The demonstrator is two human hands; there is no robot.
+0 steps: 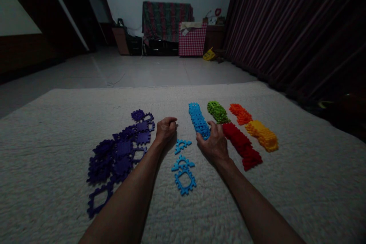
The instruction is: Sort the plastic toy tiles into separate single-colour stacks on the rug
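Observation:
My left hand [166, 129] rests on the white rug [42, 152] as a closed fist, right of a heap of several purple interlocking plastic tiles [120, 154]; I cannot see anything in it. My right hand [213, 143] curls its fingers around the near end of a row of stacked blue tiles [198, 119]. Three loose blue tiles [183, 171] lie between my forearms. To the right lie rows of stacked green tiles [217, 111], red tiles [242, 145], orange tiles [240, 113] and yellow tiles [264, 134].
Beyond the rug is a grey tiled floor [137, 68]. At the far wall stand a plaid-covered piece of furniture [167, 21] and a pink checked box [192, 40]. A dark striped curtain [300, 26] runs along the right side.

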